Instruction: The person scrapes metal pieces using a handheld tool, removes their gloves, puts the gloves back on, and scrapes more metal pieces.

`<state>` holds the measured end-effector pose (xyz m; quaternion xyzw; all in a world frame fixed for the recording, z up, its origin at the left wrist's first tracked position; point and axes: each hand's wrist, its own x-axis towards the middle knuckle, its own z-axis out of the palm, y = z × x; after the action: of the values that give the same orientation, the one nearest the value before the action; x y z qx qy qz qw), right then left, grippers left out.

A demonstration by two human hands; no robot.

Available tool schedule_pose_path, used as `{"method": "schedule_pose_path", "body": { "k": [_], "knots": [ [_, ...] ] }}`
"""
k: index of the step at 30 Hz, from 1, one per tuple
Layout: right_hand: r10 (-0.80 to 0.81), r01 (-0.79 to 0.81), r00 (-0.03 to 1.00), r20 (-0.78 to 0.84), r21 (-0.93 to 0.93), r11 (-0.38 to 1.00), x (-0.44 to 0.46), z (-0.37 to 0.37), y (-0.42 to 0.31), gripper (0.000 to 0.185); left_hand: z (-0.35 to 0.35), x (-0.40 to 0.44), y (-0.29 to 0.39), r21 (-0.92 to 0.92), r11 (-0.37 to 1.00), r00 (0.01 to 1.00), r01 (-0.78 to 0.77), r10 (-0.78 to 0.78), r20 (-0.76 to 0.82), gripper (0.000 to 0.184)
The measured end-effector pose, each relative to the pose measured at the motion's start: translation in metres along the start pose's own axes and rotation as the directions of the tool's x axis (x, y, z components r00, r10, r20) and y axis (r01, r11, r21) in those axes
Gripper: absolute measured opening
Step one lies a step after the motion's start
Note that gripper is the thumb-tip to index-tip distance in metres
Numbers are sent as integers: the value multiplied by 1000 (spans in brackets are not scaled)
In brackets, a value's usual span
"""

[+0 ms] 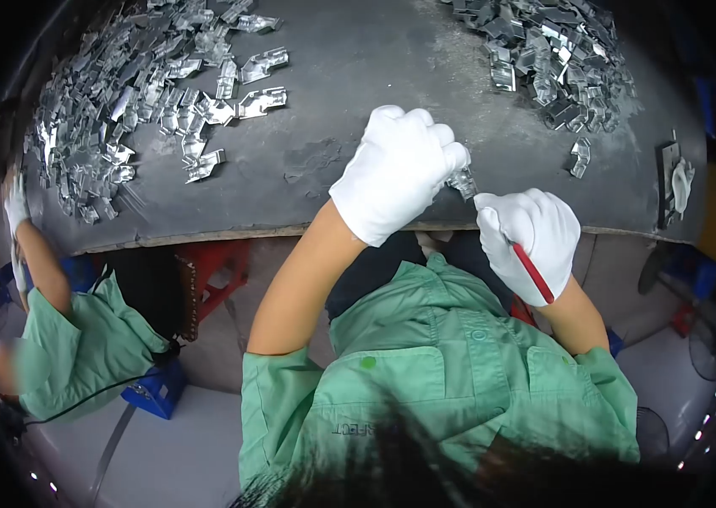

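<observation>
My left hand, in a white glove, is closed on a small shiny metal part above the front of the dark table. Part of the piece sticks out between my two hands. Just to the right, my right hand, also gloved in white, is wrapped round a tool with a red handle. The tool's front end is hidden by my fingers. A large pile of bent metal parts lies at the left, and another pile at the back right.
One loose metal part lies below the right pile. A metal strip and a whitish object are at the table's right end. A co-worker in green with white gloves sits at the left. The table's front edge runs below my hands.
</observation>
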<state>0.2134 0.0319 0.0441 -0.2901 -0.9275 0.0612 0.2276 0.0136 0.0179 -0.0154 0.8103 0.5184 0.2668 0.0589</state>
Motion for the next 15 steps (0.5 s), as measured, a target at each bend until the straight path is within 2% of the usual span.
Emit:
{"method": "schedule_pose_path", "body": {
  "k": [2, 3, 4, 5, 6, 7, 10, 11, 13, 14, 15],
  "knots": [
    [24, -25, 1000, 11, 81, 996, 0, 1, 1, 18, 2, -1, 0, 6, 1000, 1000, 2, -2, 4, 18],
    [46, -62, 982, 182, 82, 995, 6, -9, 5, 11, 1, 0, 0, 23, 1000, 1000, 3, -3, 22, 18],
    [168, -178, 984, 58, 259, 949, 3, -1, 6, 17, 1, 0, 1, 39, 999, 999, 3, -5, 40, 18],
    [562, -586, 798, 219, 502, 636, 5, 0, 7, 23, 1, -1, 2, 39, 999, 999, 9, -11, 38, 17],
    [765, -795, 452, 459, 596, 113, 9, 1, 7, 30, 2, -2, 2, 39, 999, 999, 8, -9, 40, 17],
    [722, -783, 509, 469, 601, 161, 6, 1, 22, 35, 1, -1, 2, 38, 999, 999, -1, -1, 41, 17],
    [738, -639, 630, 244, 702, 314, -11, -9, 6, 32, 9, -3, -2, -44, 998, 992, -44, 39, -122, 2],
    [709, -593, 682, 179, 703, 393, -12, -9, 1, 22, 9, -3, -1, -64, 997, 992, -41, 33, -119, 3],
    [436, -414, 897, 70, 477, 775, -10, -8, 8, 14, 6, -2, -2, -92, 995, 993, -39, 28, -116, 3],
    [264, -268, 963, 57, 332, 904, -7, -8, 11, 10, 6, -2, -2, -102, 994, 992, -43, 31, -120, 4],
    [164, -168, 986, 34, 256, 952, -1, -9, 8, 6, 7, -2, -3, -111, 993, 992, -45, 31, -126, 4]
  ]
}}
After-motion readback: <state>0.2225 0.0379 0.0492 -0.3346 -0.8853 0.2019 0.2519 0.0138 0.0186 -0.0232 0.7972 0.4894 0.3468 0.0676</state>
